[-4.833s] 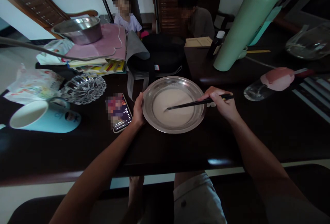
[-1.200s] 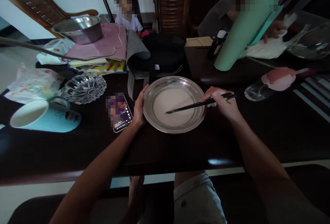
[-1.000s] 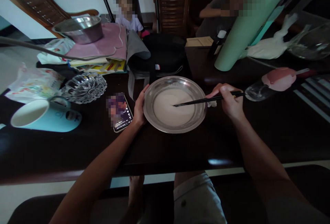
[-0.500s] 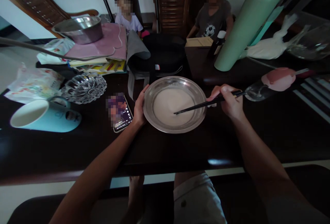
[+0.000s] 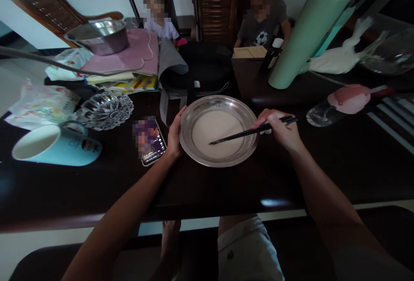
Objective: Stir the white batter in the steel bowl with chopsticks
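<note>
A shallow steel plate (image 5: 249, 113) with pale, milky batter (image 5: 217, 132) in it rests on the dark wooden table (image 5: 97, 190) straight ahead of me. My left hand (image 5: 174, 136) is curled against the plate's left rim and steadies it. My right hand (image 5: 280, 130) is closed around a pair of black chopsticks (image 5: 249, 132). Their tips dip into the batter near the plate's middle.
A lit phone (image 5: 149, 140) lies just left of my left hand. Further left sit a blue mug (image 5: 54, 146) and a cut-glass dish (image 5: 106, 109). A tall green flask (image 5: 305, 35), a pink-lidded bottle (image 5: 339, 102) and a black bag (image 5: 203, 70) stand behind. Two people sit across the table.
My right hand has shifted left a little, drawing the chopstick tips leftward through the batter. My left hand has stayed on the rim.
</note>
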The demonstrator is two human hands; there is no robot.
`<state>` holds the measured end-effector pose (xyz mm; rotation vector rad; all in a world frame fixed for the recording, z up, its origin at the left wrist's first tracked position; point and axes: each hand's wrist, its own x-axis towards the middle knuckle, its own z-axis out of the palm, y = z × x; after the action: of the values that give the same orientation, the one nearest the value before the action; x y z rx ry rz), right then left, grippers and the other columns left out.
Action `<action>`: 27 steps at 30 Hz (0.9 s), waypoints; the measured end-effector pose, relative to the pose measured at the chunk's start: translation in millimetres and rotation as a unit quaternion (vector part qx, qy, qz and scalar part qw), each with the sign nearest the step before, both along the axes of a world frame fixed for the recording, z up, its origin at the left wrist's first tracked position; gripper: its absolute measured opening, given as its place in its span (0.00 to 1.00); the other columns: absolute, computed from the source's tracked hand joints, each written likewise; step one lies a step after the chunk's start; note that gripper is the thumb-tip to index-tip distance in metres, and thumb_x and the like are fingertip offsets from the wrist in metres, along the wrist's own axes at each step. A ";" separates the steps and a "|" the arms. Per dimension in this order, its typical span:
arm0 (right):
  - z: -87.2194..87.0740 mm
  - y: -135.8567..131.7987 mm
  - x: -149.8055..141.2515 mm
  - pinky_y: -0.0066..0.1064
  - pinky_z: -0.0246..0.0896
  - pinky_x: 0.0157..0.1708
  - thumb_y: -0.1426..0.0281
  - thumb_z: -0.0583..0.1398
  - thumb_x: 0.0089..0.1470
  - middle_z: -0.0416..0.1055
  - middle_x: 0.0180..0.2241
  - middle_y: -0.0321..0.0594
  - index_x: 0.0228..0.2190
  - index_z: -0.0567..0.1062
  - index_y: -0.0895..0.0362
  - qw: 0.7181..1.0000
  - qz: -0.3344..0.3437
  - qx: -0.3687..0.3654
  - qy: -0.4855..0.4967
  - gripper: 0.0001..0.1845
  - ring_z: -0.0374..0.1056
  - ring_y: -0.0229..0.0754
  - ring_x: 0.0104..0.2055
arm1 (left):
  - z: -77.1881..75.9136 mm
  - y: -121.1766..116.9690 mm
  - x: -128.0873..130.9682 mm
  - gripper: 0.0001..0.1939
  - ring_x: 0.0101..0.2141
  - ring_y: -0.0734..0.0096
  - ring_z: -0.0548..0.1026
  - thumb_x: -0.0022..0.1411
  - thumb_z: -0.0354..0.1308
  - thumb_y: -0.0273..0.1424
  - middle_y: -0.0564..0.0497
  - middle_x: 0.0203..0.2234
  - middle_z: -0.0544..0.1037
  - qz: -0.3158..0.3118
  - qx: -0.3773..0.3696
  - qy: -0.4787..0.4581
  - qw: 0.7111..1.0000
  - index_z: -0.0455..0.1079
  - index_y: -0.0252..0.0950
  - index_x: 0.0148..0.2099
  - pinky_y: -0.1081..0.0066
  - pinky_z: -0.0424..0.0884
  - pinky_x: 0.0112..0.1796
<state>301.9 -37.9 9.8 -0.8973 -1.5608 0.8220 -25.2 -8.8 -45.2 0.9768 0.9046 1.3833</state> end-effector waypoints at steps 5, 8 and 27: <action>2.9 -0.6 -0.1 0.35 0.71 0.31 0.46 0.66 0.66 0.83 0.29 0.40 0.29 0.88 0.50 0.998 -0.054 0.016 -0.015 0.25 0.76 0.43 0.30 | 0.2 -0.4 -0.1 0.37 0.73 0.37 0.67 0.67 0.64 0.58 0.41 0.66 0.80 -0.005 0.000 -0.003 1.000 0.76 0.42 0.68 0.44 0.64 0.71; 1.6 0.6 1.8 0.34 0.67 0.24 0.44 0.65 0.66 0.81 0.25 0.40 0.26 0.86 0.51 0.997 -0.065 0.001 0.033 0.28 0.71 0.41 0.24 | -1.0 0.5 -1.1 0.36 0.72 0.38 0.67 0.67 0.64 0.58 0.43 0.66 0.80 -0.001 -0.001 0.003 1.000 0.76 0.43 0.68 0.44 0.64 0.71; 0.5 1.2 0.0 0.35 0.73 0.32 0.46 0.65 0.66 0.82 0.29 0.39 0.28 0.86 0.50 0.999 -0.020 0.015 -0.036 0.25 0.78 0.43 0.32 | -4.5 2.6 -2.0 0.34 0.72 0.39 0.69 0.66 0.66 0.58 0.46 0.64 0.82 -0.007 0.007 -0.009 1.000 0.78 0.45 0.66 0.44 0.65 0.71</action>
<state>301.9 -36.7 10.3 -0.9425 -1.6083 0.7426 -27.2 -6.2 -49.8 0.9777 0.8735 1.3875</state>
